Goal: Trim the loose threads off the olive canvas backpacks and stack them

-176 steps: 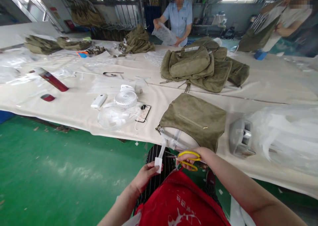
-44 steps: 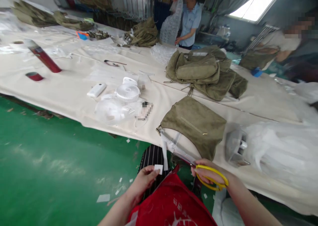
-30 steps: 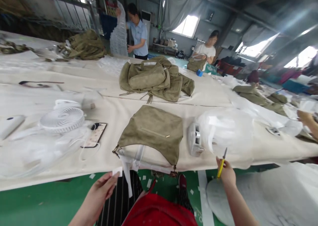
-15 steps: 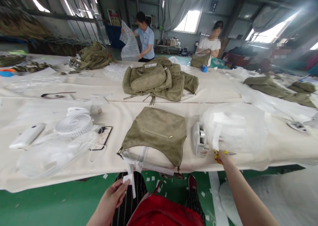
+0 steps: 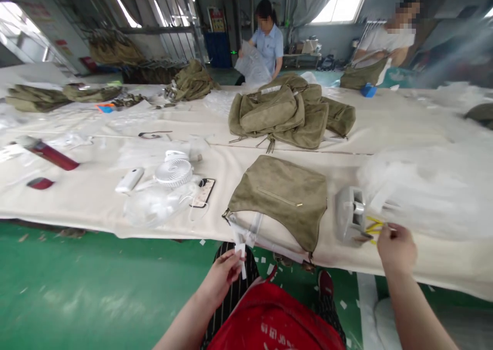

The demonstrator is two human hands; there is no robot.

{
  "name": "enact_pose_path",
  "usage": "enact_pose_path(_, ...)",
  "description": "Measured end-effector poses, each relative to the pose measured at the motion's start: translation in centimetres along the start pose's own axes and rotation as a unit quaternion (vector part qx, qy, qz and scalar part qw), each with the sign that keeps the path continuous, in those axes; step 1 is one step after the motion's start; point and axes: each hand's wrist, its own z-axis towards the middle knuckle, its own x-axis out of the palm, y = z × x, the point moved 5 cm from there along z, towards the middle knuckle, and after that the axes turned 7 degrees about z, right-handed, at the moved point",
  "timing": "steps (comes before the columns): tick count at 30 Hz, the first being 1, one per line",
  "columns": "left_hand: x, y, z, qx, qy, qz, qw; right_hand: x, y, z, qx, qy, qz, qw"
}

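An olive shoulder bag (image 5: 283,183) with a zip across its front lies flat before me. Pale wrapping (image 5: 254,229) covers its strap at the table's front edge. My left hand (image 5: 227,268), below the bag's left corner, pinches a small white slip (image 5: 239,248), with a narrow white strip hanging beneath it. My right hand (image 5: 398,247) is closed at the yellow-handled scissors (image 5: 373,225), whose handles stick out left of the fingers; the blades are hidden. A grey tape dispenser (image 5: 349,219) stands just left of the scissors.
Behind the bag lies a heap of olive bags (image 5: 285,111). Clear plastic (image 5: 427,186) spreads at the right. To the left are a white fan (image 5: 174,171), a phone (image 5: 203,192) and a red flask (image 5: 56,154). Two people (image 5: 267,47) work across the table.
My view has turned left, bringing the flask into sight. The right hand has shifted slightly away from the tape dispenser, and the scissor handles now show left of it. The left hand still pinches the slip.
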Motion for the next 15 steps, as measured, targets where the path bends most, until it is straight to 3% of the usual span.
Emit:
enact_pose_path(1,0.2,0.2,0.1,-0.024,0.022,-0.026,0.999,0.4,1.6,-2.7,-0.020,0.019,0.044,0.999)
enact_pose_path(3,1.0,0.7,0.3,-0.069,0.076,-0.073,0.992,2.6,6.0,-9.2,-0.067,0.185,0.163,0.967)
enact_pose_path(5,2.0,1.0,0.4,-0.089,0.130,-0.103,0.982,5.4,10.9,-16.6,-0.108,0.413,0.233,0.874)
enact_pose_path(7,2.8,1.0,0.3,-0.084,0.174,-0.117,0.974,6.9,14.9,-22.4,-0.147,0.528,0.250,0.798)
enact_pose_path(8,3.0,1.0,0.1,-0.078,0.189,-0.120,0.971,7.3,16.4,-24.3,-0.177,0.546,0.245,0.782)
enact_pose_path(10,3.0,1.1,-0.2,-0.066,0.202,-0.127,0.969,7.8,18.5,-26.7,-0.238,0.542,0.219,0.776)
enact_pose_path(15,0.4,1.5,-0.4,-0.030,0.159,-0.148,0.976,10.0,19.8,-29.1,-0.332,0.514,0.123,0.781)
